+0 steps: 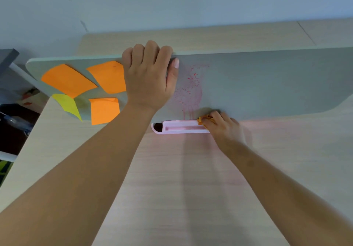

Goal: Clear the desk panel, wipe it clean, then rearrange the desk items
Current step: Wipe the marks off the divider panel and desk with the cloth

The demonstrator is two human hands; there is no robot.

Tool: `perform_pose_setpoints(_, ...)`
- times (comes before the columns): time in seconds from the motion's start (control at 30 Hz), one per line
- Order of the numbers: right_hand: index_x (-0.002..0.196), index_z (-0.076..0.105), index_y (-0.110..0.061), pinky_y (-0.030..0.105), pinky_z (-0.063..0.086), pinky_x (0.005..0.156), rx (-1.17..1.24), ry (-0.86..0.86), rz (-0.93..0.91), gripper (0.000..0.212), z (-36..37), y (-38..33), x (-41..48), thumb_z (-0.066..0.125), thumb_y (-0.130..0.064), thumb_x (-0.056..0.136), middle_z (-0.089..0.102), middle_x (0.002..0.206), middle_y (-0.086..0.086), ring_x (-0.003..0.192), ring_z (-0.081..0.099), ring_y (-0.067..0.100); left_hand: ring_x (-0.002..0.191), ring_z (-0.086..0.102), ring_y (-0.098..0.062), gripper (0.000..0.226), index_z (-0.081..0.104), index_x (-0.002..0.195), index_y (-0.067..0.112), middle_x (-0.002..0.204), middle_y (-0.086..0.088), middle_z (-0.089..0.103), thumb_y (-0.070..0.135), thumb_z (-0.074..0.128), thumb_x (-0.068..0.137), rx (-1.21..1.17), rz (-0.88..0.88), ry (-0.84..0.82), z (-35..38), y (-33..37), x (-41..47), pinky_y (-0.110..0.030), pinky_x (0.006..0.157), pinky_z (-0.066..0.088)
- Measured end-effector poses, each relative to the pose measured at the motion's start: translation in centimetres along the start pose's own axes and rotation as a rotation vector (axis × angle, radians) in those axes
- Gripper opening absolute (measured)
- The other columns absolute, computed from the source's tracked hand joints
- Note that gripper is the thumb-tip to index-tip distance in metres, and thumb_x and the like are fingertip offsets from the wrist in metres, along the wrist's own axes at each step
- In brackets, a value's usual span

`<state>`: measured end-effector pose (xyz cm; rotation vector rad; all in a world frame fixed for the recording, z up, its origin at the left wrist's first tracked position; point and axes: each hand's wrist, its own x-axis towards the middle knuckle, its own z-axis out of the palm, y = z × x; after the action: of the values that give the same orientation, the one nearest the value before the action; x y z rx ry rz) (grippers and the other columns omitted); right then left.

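The grey desk panel point(267, 85) stands upright at the back of the wooden desk point(172, 188), spattered with red stain point(191, 87). The left hand point(149, 77) hooks over its top edge — likely to steady it. The right hand point(223, 125), closed on a yellow cloth point(202, 120), rubs at the drips above the pink tray point(179, 128). 4 sticky notes point(107, 76) remain stuck on the left.

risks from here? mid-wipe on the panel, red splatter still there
1. The red splatter has run down toward the pink tray; the cloth in the right hand may smear it into the tray or onto the desk.
2. The sticky notes remain beside the left hand gripping the panel; wide strokes could wet or peel them.
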<state>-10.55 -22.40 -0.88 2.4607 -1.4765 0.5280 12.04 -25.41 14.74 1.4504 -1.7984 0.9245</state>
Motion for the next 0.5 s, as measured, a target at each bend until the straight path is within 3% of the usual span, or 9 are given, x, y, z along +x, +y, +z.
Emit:
perform_pose_setpoints(0.1, 0.103, 0.067, -0.025, 0.033, 0.045, 0.049, -0.014, -0.083, 0.122, 0.025, -1.3, 1.1, -1.5, 0.067, -0.018, 0.08, 0.06, 0.097, 0.003, 0.077, 0.058, 0.028, 0.076, 0.041, -0.03, 0.025, 0.057, 0.09, 0.012, 0.085, -0.011, 0.054, 0.032, 0.044, 0.099, -0.001, -0.007, 0.001, 0.0, 0.0, 0.0, -0.042, 0.074, 0.031)
perform_pose_setpoints(0.23, 0.099, 0.07, -0.025, 0.031, 0.046, 0.046, 0.03, -0.116, 0.35, 0.029, -2.2, 1.1, -2.5, 0.082, -0.021, 0.073, 0.061, 0.095, 0.003, 0.07, 0.06, 0.03, 0.075, 0.043, -0.031, 0.026, 0.057, 0.089, 0.012, 0.084, -0.01, 0.054, 0.032, 0.043, 0.1, 0.003, -0.012, 0.001, 0.1, 0.2, -0.1, -0.042, 0.074, 0.032)
perform_pose_setpoints(0.3, 0.096, 0.071, -0.027, 0.028, 0.044, 0.042, 0.086, -0.186, 0.346, 0.037, -2.2, -0.7, -1.6, 0.088, -0.02, 0.064, 0.061, 0.093, 0.0, 0.068, 0.059, 0.029, 0.076, 0.043, -0.031, 0.028, 0.057, 0.09, 0.012, 0.085, -0.011, 0.054, 0.032, 0.042, 0.1, 0.007, -0.015, 0.006, 0.1, 0.2, -0.1, -0.043, 0.074, 0.032)
perform_pose_setpoints(0.4, 0.099, 0.065, -0.03, 0.023, 0.032, 0.039, 0.156, -0.311, 0.316, 0.071, -0.7, -4.6, 0.3, 0.097, -0.012, 0.038, 0.057, 0.097, -0.003, 0.072, 0.058, 0.024, 0.076, 0.043, -0.031, 0.028, 0.057, 0.09, 0.011, 0.085, -0.011, 0.054, 0.033, 0.042, 0.1, 0.002, -0.014, -0.002, 0.0, 0.1, 0.0, -0.043, 0.075, 0.032)
perform_pose_setpoints(0.5, 0.099, 0.062, -0.027, 0.024, 0.027, 0.039, 0.168, -0.342, 0.291, 0.077, 0.3, -7.8, 1.7, 0.099, -0.016, 0.032, 0.055, 0.095, -0.001, 0.068, 0.057, 0.023, 0.076, 0.043, -0.031, 0.026, 0.058, 0.09, 0.011, 0.085, -0.011, 0.054, 0.032, 0.044, 0.1, 0.0, -0.01, -0.008, -0.2, 0.1, -0.1, -0.043, 0.075, 0.033)
